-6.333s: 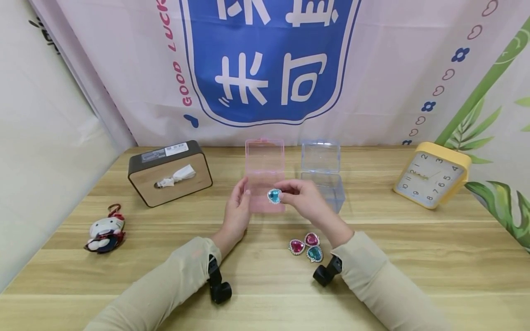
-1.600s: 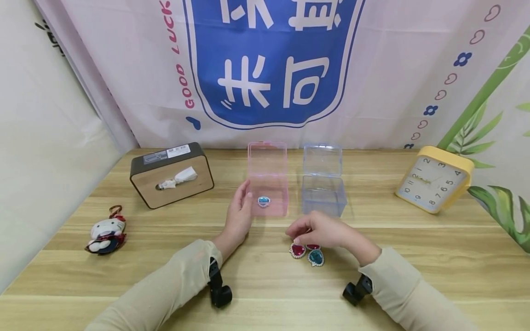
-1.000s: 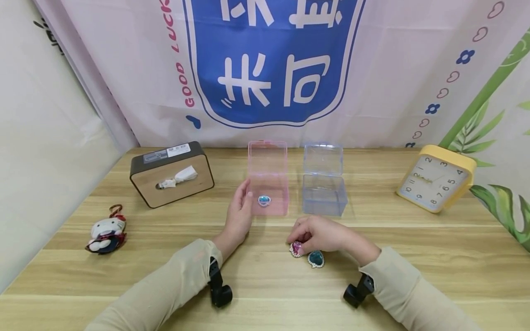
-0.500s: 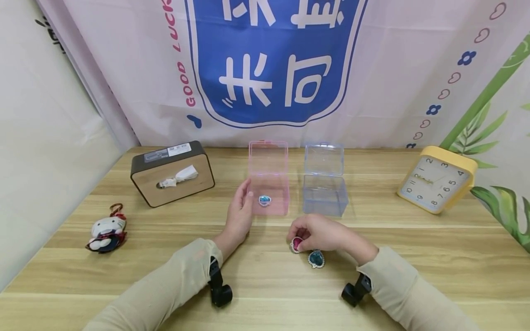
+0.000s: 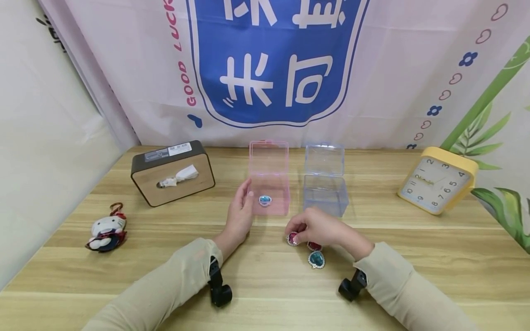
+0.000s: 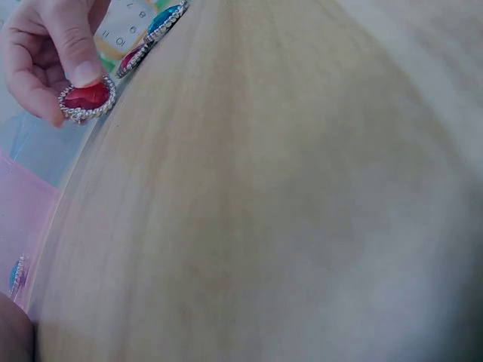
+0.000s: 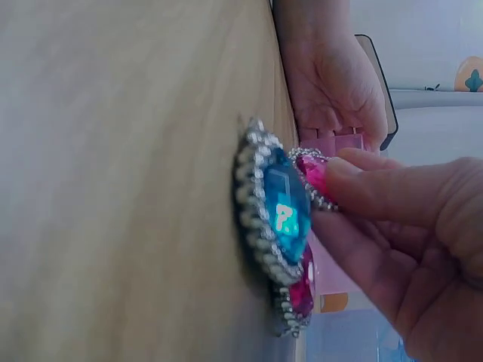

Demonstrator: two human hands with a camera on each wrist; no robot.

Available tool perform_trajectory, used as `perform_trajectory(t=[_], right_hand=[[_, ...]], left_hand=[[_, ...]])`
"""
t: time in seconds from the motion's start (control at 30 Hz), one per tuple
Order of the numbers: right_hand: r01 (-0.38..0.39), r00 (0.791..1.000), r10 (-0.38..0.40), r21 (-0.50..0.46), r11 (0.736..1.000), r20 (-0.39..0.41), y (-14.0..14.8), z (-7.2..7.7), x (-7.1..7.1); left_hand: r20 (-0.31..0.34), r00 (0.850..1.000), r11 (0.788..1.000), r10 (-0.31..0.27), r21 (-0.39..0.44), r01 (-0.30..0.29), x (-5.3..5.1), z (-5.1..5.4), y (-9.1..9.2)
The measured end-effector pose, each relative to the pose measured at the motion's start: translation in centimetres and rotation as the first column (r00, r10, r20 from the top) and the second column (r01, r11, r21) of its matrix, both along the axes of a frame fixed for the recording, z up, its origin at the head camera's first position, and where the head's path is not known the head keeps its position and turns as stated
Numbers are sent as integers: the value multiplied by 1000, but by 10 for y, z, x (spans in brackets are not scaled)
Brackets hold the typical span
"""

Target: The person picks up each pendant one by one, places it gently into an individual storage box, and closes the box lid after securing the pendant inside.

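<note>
My right hand [image 5: 319,226] pinches a pink-red heart-shaped gem [image 5: 292,238] with a rhinestone rim between thumb and fingers, just above the table. Below that hand lie a second pink-red gem [image 5: 314,246], partly covered by it, and a teal gem [image 5: 316,259]. In the right wrist view the teal gem [image 7: 283,211] is close to the camera. My left hand [image 5: 239,214] rests beside the left wall of an open clear pink box [image 5: 277,209], its fingers fairly straight. A blue gem [image 5: 265,200] sits inside that box.
An open clear blue box [image 5: 325,197] stands right of the pink one. A tissue box [image 5: 182,184] and a plush keychain [image 5: 106,232] are on the left. At the far right is a yellow clock [image 5: 439,181]. A printed curtain [image 5: 372,92] hangs behind the table.
A blue gem, earlier in my right hand, now lies in the pink box. That hand went back to the gems, grasped a pink-red one and drew it slightly away. My left hand stays put.
</note>
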State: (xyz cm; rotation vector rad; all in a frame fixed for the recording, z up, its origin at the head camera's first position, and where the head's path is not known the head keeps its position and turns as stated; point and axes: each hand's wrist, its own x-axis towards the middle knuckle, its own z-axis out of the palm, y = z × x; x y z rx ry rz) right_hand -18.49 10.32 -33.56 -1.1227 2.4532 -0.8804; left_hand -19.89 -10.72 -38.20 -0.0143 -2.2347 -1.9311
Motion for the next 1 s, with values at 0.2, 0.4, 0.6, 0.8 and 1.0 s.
perform_trajectory(t=[0.2, 0.4, 0.6, 0.8, 1.0], right_hand=[[60, 998, -60, -61, 996, 6, 0, 5, -1], [66, 998, -68, -114, 991, -16, 0, 11, -5], [52, 996, -63, -185, 981, -59, -3, 16, -11], [126, 985, -150, -238, 963, -86, -10, 23, -15], [203, 972, -228, -285, 937, -60, -17, 30, -19]], left_hand=[[-6, 1000, 1000, -5, 5, 5, 1, 1, 0], [-12, 1000, 1000, -4, 5, 4, 1, 1, 0], [-17, 1000, 1000, -5, 12, 5, 0, 1, 0], [-12, 1000, 1000, -16, 12, 16, 1, 1, 0], [-20, 1000, 1000, -22, 17, 22, 0, 1, 0]])
